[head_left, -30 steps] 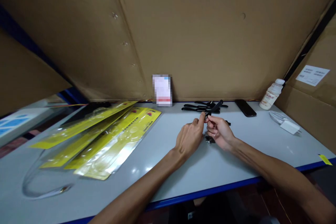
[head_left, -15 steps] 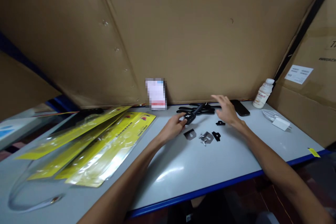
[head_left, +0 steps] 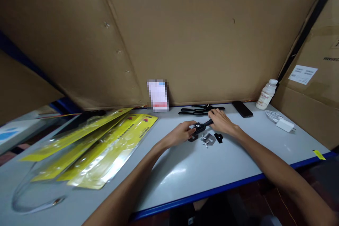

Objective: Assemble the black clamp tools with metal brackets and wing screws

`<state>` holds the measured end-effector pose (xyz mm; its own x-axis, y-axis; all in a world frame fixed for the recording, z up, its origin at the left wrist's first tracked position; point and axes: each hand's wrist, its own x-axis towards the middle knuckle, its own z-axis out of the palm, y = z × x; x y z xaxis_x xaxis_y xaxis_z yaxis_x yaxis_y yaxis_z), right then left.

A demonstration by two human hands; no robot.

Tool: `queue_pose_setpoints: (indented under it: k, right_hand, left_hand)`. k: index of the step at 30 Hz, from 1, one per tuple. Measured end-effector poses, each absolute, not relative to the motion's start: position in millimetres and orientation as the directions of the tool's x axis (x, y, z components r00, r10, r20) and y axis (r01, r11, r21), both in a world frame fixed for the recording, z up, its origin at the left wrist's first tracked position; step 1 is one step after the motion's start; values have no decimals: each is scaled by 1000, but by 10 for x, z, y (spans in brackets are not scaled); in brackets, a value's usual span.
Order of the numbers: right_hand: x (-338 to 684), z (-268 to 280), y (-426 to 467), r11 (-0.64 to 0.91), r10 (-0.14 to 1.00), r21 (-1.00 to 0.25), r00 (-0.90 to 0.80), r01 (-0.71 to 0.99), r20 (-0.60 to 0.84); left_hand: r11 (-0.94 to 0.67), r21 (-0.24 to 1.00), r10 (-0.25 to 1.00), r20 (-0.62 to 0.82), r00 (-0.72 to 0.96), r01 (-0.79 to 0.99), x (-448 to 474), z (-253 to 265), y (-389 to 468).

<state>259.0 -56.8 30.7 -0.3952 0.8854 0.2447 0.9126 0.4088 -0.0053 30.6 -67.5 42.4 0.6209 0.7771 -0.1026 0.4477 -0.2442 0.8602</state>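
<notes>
Clearly enough, the yellow packs [head_left: 141,127] carry print beginning "WOODWO", though glare and overlap swallow the rest. Red lettering on the white bottle [head_left: 265,95] is too small to read, as are the rows on the white label [head_left: 303,74] of the carton [head_left: 303,104], whose larger black print runs off the right edge. Whatever the propped phone [head_left: 158,95] displays is pixelated out.

The black tool [head_left: 200,128] is above the table [head_left: 174,183], its slotted head pinched between the left hand's [head_left: 182,132] thumb and fingers. Its handle disappears under the right hand [head_left: 220,122], whose fingers are bent; I cannot tell whether they grip it. A metal plate [head_left: 193,138] is partly hidden below the head. Near it lie another metal plate [head_left: 210,139], small screws [head_left: 205,144] and a black clip [head_left: 218,137].
</notes>
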Motion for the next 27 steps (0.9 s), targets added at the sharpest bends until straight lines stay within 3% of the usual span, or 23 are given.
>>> queue_pose_setpoints:
  k: [8,12,17,19,22,24,27]
  right_hand:
    - [2636,315,-523,368,903,-7,-356,930,242]
    - [2621,422,-603,437,860,31,-428,899,276]
    - [2530,499,-697,431,886,8,-424,902,188]
    - [2560,520,-666,390,901,9,-383,921,203]
    - [2730,552,-544,193,953,-51,-175,980,246]
    - [2887,561,-448,-11,968,-111,39,994,249]
    - [3093,530,-341,-195,945,-143,225,970,236]
  left_hand:
    - [-265,853,771,-93,630,449,283,411,-648]
    - [-230,865,776,-113,621,446,287,483,-699]
    - [-148,895,773,-161,614,421,264,560,-728]
    - [-153,928,850,-52,523,340,238,576,-684]
    - [-330,894,944,308,119,303,201,655,-626]
    - [-485,793,836,544,-71,370,195,759,-679]
    - [-648,673,679,723,-131,358,211,876,-1018]
